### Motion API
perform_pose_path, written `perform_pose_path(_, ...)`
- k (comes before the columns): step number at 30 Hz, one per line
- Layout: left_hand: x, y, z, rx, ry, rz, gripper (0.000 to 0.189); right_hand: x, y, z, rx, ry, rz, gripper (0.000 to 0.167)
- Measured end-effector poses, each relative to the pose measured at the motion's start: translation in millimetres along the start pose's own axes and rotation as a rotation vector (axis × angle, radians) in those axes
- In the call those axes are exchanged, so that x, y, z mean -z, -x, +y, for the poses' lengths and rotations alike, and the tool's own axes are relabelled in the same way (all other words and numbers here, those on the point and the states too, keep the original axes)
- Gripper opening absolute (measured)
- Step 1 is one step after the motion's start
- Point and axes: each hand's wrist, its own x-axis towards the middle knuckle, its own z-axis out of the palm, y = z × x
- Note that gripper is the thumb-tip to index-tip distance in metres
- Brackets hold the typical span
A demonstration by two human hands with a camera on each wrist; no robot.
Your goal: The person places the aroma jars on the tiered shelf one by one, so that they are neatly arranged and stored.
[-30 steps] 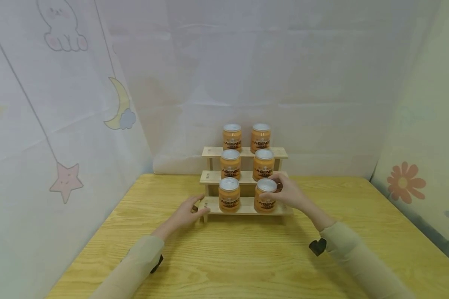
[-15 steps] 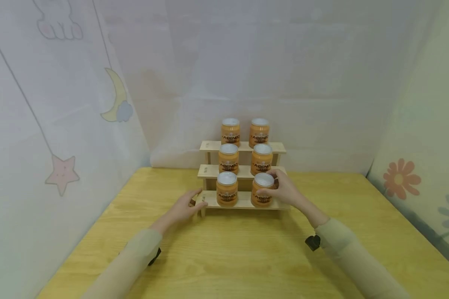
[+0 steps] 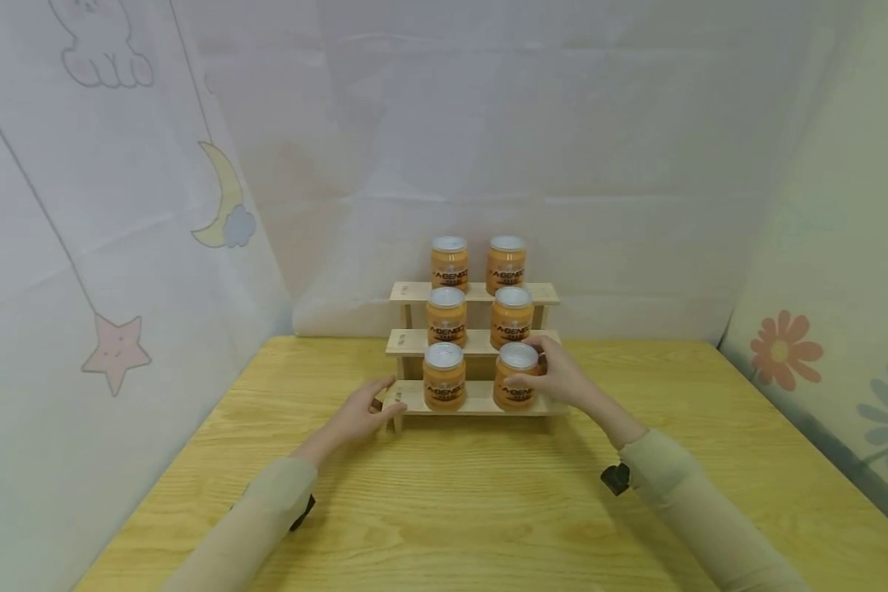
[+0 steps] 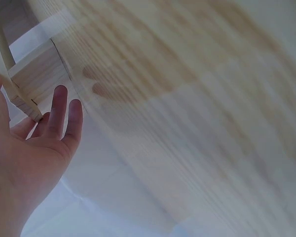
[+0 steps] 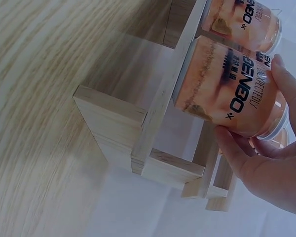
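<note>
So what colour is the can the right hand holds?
Orange, with a silver lid: the can shows best in the head view.

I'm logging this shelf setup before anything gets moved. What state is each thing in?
Bottom right can: upright, lid on, gripped by right hand.
Other five cans: upright, lids on, untouched.
Rack: standing on table, all steps filled.
Left hand: open, at rack's left end.

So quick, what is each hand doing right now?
Left hand: open, fingers straight, touching the left end of the wooden stepped rack.
Right hand: fingers curled round the bottom-right orange can, holding it.
</note>
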Motion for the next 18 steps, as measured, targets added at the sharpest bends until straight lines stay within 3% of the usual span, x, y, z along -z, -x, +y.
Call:
perform_pose_path(10,2.3,-0.4,-5.0,-0.005,0.007,0.005,0.072,-5.4,-3.2,-0.2,0.002,0.018,0.020,0.069)
perform_pose_path(18,3.0,-4.4,-7.1,-0.017,-0.022,-0.032,0.075,-1.2,-2.3,2.9,-0.014,0.004,-0.006,0.076)
